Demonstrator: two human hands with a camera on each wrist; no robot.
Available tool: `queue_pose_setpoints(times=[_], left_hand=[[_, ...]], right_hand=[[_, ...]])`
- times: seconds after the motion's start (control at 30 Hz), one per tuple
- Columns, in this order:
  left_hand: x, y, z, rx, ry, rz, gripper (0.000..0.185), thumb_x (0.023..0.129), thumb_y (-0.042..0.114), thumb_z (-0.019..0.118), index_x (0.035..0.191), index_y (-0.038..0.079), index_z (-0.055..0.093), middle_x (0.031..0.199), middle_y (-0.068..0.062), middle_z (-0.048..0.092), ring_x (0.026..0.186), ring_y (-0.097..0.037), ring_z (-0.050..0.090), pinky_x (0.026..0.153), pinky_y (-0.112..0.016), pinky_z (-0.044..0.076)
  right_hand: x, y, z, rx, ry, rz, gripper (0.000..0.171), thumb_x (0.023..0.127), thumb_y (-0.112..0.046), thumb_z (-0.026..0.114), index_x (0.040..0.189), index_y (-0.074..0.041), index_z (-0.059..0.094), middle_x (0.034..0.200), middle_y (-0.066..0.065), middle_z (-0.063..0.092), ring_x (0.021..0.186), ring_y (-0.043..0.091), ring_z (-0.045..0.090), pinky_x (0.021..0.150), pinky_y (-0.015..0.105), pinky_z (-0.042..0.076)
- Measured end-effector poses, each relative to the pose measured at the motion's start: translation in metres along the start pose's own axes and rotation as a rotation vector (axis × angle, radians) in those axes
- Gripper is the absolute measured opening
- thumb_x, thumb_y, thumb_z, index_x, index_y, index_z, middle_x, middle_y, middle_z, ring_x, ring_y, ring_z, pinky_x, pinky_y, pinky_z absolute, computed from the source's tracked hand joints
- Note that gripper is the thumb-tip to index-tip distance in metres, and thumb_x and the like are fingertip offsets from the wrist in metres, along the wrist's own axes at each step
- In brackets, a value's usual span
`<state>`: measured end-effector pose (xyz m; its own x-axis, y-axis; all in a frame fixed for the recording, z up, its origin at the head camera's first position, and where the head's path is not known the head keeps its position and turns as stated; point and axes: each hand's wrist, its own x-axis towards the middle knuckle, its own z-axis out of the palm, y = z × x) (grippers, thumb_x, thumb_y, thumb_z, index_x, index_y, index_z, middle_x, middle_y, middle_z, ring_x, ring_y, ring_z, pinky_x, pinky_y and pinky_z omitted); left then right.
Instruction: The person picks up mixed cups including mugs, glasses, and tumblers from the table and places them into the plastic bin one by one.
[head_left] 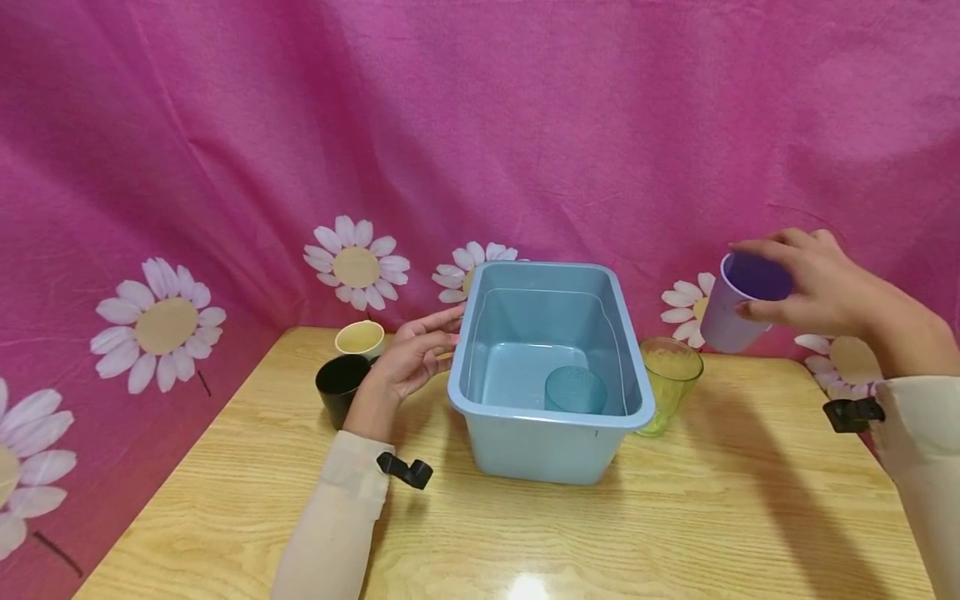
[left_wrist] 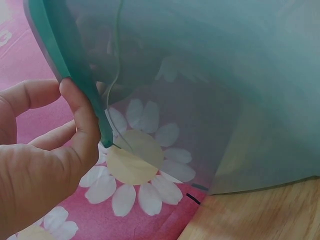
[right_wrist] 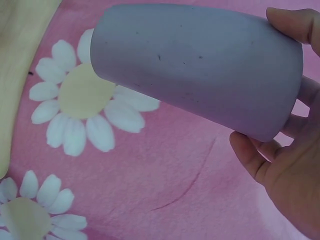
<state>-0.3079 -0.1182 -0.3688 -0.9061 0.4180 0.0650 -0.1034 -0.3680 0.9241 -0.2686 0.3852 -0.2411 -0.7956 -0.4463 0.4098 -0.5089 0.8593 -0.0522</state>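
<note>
Wooden tabletop (head_left: 525,533), pale grain, one glare spot, backed by pink daisy-print cloth (head_left: 480,125). Your left hand (head_left: 416,354) rests relaxed fingers on the blue tub's (head_left: 551,450) rim; black and cream cups sit just behind it. Your right hand (head_left: 817,283) grips a lilac cup (head_left: 731,321) aloft, green glass (head_left: 667,379) below.

My left hand (head_left: 411,357) reaches toward one o'clock, fingers straight, thumb up; my right hand (head_left: 817,283), raised at three o'clock, has its fingers curled in a grip
</note>
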Motion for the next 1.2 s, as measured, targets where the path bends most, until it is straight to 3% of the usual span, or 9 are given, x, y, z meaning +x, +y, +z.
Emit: queue_pose_setpoints(times=[0.5, 0.93, 1.2], left_hand=[[0.0, 0.0, -0.001, -0.026, -0.004, 0.002, 0.057, 0.097, -0.008, 0.052, 0.153, -0.001, 0.043, 0.123, -0.01, 0.062, 0.092, -0.016, 0.069, 0.083, -0.033, 0.06], [0.001, -0.002, 0.001, -0.015, -0.021, 0.009, 0.059, 0.097, -0.008, 0.05, 0.155, -0.003, 0.038, 0.12, -0.007, 0.063, 0.089, -0.015, 0.068, 0.081, -0.032, 0.058], [0.002, -0.002, 0.001, 0.001, 0.002, 0.007, 0.057, 0.097, -0.008, 0.051, 0.154, -0.002, 0.042, 0.123, -0.009, 0.063, 0.089, -0.016, 0.068, 0.082, -0.032, 0.059]], right_hand=[[0.02, -0.039, -0.012, 0.044, 0.02, -0.018, 0.076, 0.074, -0.024, 0.084, 0.144, -0.01, 0.056, 0.13, 0.026, 0.051, 0.114, 0.049, 0.038, 0.081, 0.055, 0.031], [0.038, -0.07, -0.013, 0.101, 0.056, -0.065, 0.076, 0.075, -0.022, 0.083, 0.146, -0.015, 0.057, 0.134, 0.022, 0.051, 0.116, 0.043, 0.037, 0.078, 0.053, 0.035], [0.052, -0.085, -0.011, 0.093, 0.069, -0.104, 0.078, 0.075, -0.026, 0.084, 0.147, -0.016, 0.057, 0.134, 0.021, 0.053, 0.116, 0.043, 0.039, 0.079, 0.054, 0.038]])
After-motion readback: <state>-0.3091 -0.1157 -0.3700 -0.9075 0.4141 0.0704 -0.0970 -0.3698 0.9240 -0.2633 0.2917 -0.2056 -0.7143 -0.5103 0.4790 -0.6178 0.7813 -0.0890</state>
